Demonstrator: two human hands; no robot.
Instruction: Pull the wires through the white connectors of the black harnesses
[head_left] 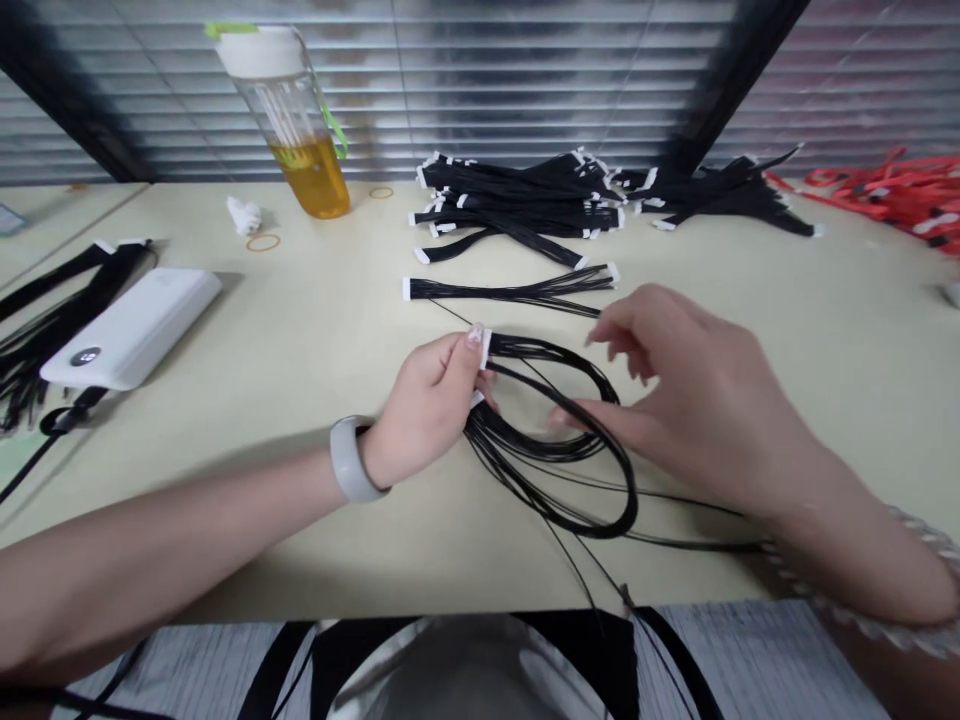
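Observation:
My left hand [439,395] pinches a looped black wire harness [626,490] by its white connector [486,348], the thumb lying on top. A second white connector shows just under those fingers. The wires curve round to the right in loops, and a few loose strands trail toward the table's front edge. My right hand [675,390] hovers over the right side of the loops with thumb and fingers apart; its thumb tip is near the wires, and I cannot tell whether it touches them. Just beyond lies another black wire harness [502,292] with white ends.
At the back lie a pile of black harnesses [517,195], more black harnesses [735,195] and red cables [892,200]. A bottle of amber liquid [311,170] stands back left. A white power bank [139,325] rests beside black cables [67,310] at left.

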